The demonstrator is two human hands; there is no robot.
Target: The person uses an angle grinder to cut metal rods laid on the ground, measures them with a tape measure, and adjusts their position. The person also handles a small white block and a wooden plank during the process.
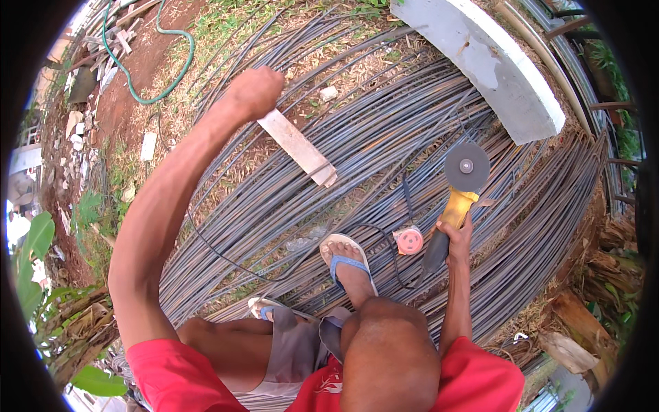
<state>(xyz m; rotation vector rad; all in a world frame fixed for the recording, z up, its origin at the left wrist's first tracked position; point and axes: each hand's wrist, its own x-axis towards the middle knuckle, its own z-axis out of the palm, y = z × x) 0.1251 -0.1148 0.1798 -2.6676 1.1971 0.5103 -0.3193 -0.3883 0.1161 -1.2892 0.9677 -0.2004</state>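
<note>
My right hand [458,237] is wrapped round the body of a yellow and black angle grinder [454,209]. Its dark cutting disc [467,168] points away from me, over the steel bars. Out to the far left, my left hand [257,93] is closed at the upper end of a short, pale wooden board [294,144], which slants across the bars; the fingertips are hidden. A short stretch of bar crosses the board's lower end. Beside the grinder lies a round pink and white tape measure [410,241]. A black cable [237,264] winds from the grinder over the bars.
Long rusty steel bars [384,137] spread over the ground, under my sandalled feet [350,264]. A grey concrete slab [491,69] with a white edge stands far right. A green hose [127,75] curls far left, near rubble and scrap wood. Cut logs [576,326] lie at the right.
</note>
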